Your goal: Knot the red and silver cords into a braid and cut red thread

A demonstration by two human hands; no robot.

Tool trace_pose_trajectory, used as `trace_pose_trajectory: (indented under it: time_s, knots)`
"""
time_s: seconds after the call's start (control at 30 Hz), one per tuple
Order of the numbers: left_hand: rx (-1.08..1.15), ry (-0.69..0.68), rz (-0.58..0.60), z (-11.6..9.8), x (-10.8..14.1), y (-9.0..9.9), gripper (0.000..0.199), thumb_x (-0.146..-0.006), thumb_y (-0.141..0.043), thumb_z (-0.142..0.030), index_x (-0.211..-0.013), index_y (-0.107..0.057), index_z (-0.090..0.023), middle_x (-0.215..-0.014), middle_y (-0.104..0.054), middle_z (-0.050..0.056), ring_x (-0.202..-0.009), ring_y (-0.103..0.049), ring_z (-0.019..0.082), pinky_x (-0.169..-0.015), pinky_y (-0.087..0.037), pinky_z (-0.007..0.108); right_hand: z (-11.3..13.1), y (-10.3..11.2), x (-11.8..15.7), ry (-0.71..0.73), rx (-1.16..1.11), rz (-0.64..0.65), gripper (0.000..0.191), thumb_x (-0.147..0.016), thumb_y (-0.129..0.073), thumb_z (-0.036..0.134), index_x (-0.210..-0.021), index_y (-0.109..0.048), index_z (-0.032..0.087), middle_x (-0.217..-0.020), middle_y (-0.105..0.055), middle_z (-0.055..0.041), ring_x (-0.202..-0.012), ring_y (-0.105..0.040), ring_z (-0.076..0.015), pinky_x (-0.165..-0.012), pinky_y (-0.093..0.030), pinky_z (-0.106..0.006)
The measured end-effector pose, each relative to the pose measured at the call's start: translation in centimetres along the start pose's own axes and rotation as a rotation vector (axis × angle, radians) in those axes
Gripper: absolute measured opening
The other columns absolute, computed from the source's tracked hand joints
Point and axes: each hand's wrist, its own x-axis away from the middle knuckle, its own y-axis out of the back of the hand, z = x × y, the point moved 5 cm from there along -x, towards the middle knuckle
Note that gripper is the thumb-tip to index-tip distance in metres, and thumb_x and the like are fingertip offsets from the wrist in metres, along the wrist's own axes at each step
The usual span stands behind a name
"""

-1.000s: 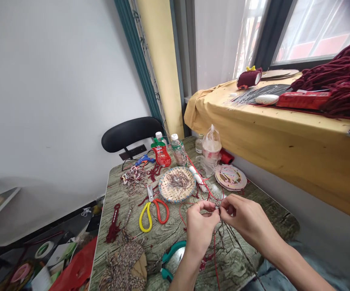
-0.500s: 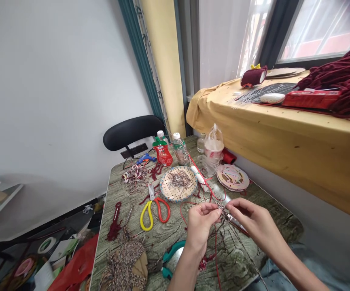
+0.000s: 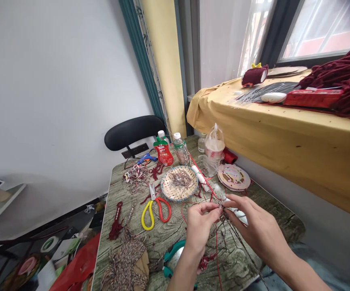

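My left hand (image 3: 199,227) pinches a small bundle of speckled cord (image 3: 222,209) between thumb and fingertips. From the right, my right hand (image 3: 250,220) holds the same cord, its thumb and fingertips closed close to the left fingertips. A red cord (image 3: 204,178) runs from the bottle area down to the bundle, and a thin speckled strand (image 3: 247,252) trails toward the table's front edge. Left of the hands lie scissors (image 3: 153,208) with one yellow and one red handle. Teal-handled pliers (image 3: 169,258) are partly hidden behind my left forearm.
On the wooden-patterned table (image 3: 162,226) are a woven basket (image 3: 169,195) of thread scraps, bottles (image 3: 181,149), a red pouch (image 3: 164,154), a bagged cup (image 3: 214,146), a round plate (image 3: 234,178) and a wound card of cord (image 3: 129,258). A yellow-covered ledge (image 3: 253,125) borders the right.
My right hand has shifted its grip, its fingers now arched higher over the cord. The metal tool seen beneath it before is now largely hidden. My left hand has barely moved.
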Motion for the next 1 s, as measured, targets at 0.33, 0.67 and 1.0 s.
trace_pose_trajectory:
  time_s: [0.33,0.67,1.0]
  knots:
    - [-0.094,-0.094,0.001,-0.2,-0.2,-0.1,0.019,-0.062,-0.065,-0.026,-0.072,-0.062,-0.010,-0.070,-0.062,0.005,-0.066,-0.055,0.013,-0.064,-0.044,0.025,0.4,-1.2,-0.1,0.122,0.118,0.044,0.031,-0.083,-0.038,0.019,-0.114,-0.036,0.014,-0.080,-0.059,-0.0072,-0.074,-0.057,-0.0177,-0.062,-0.047,-0.030]
    - [-0.284,-0.146,-0.009,-1.3,-0.2,-0.9,0.007,-0.063,-0.057,-0.017,-0.068,-0.059,-0.013,-0.069,-0.059,0.003,-0.065,-0.053,0.013,-0.061,-0.041,0.022,-0.7,0.1,-1.5,-0.107,-0.166,0.068,0.037,-0.075,-0.044,0.018,-0.111,-0.033,0.020,-0.074,-0.058,-0.0002,-0.069,-0.056,-0.0141,-0.065,-0.046,-0.026]
    - [-0.488,-0.333,-0.103,-2.3,1.4,-1.7,0.003,-0.066,-0.055,-0.018,-0.063,-0.056,-0.017,-0.073,-0.055,0.004,-0.073,-0.050,0.015,-0.057,-0.039,0.021,-1.0,0.1,-0.9,-0.166,-0.180,-0.021,0.030,-0.073,-0.046,0.020,-0.102,-0.036,0.021,-0.073,-0.058,0.0004,-0.065,-0.056,-0.0130,-0.063,-0.045,-0.024]
